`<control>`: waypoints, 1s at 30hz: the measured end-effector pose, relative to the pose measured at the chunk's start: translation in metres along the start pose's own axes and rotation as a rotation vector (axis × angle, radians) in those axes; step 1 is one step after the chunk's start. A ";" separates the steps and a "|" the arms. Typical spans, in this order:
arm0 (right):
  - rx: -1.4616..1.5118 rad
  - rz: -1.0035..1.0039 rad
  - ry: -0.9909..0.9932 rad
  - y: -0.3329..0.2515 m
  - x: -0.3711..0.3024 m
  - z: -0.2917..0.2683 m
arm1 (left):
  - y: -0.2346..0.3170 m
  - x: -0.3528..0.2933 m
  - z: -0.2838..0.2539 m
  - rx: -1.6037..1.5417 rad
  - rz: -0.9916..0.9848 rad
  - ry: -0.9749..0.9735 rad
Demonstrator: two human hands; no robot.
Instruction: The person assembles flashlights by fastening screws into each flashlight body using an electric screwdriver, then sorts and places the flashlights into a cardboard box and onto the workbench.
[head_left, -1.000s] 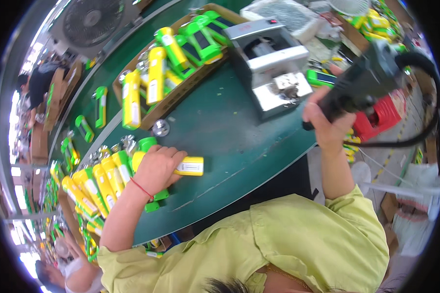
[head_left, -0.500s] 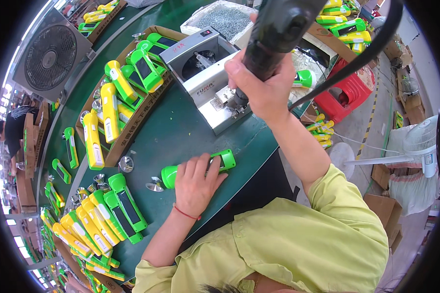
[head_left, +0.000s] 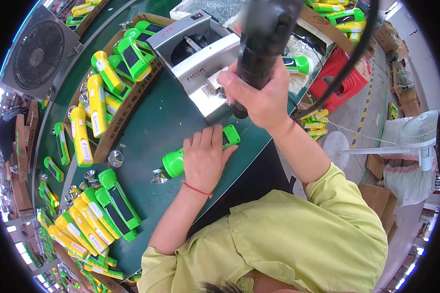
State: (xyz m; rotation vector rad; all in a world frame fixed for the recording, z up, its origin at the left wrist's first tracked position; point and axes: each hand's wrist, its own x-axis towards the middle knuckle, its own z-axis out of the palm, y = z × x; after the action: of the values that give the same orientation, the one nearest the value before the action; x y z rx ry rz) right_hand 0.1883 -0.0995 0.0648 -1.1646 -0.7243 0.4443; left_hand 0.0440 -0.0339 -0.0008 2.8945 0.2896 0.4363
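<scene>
My left hand [head_left: 203, 156] lies closed over a green flashlight [head_left: 173, 163] on the green table, its fingers wrapped across the body. Beside the flashlight's head sits a small shiny reflector cup [head_left: 159, 177]. In my right hand [head_left: 269, 95] is a black electric screwdriver [head_left: 256, 61], upright, with its lower end just off the front right corner of a silver screw feeder [head_left: 198, 71]. The screwdriver's bit cannot be made out.
A cardboard box [head_left: 113, 133] of green and yellow flashlights stands left of the feeder. More flashlights [head_left: 85, 222] lie in a row at the near left, near a loose reflector [head_left: 116, 158]. A red plastic stool [head_left: 335, 80] and a white fan [head_left: 418, 134] stand at the right.
The screwdriver has come away from the feeder's front, toward me and to the right. My left hand has shifted the flashlight rightward, closer to the screwdriver, and the reflector beside it moved along.
</scene>
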 end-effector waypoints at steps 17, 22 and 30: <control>-0.021 0.031 -0.010 0.024 -0.014 0.015 | 0.002 -0.004 0.005 0.006 0.009 0.069; -0.040 0.040 0.003 0.008 -0.010 0.012 | 0.000 -0.003 0.003 -0.046 -0.010 0.048; -0.062 0.041 0.001 0.006 -0.022 0.015 | 0.003 0.007 -0.007 -0.219 -0.049 0.202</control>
State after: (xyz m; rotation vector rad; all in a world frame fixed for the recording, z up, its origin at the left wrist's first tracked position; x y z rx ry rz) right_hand 0.1630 -0.1019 0.0566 -1.2393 -0.7184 0.4585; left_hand 0.0487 -0.0342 0.0082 2.6280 0.3202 0.7070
